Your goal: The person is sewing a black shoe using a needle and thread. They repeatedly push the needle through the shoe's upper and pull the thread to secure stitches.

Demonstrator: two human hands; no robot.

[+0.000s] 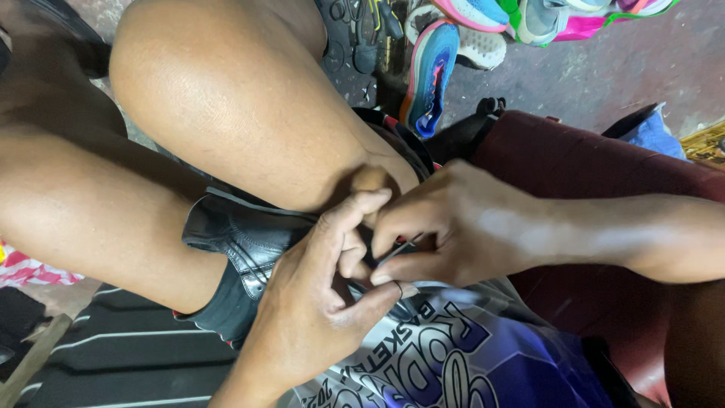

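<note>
Mid-stitch on black leather shoe point(242, 242) wedged between knees — left hand point(317, 317) and right hand point(445, 227) both pinched on something thin, maybe needle; next, probably steady pull.

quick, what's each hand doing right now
left hand: closed, pinching the black shoe
right hand: closed on the same shoe

Grey concrete floor point(604, 68) was stained, dull-lit. Colourful sports shoes point(453, 38) lay far, centre-right. Dark red seat point(589, 174) stood right. Black striped mat point(128, 355) lay near left.
</note>
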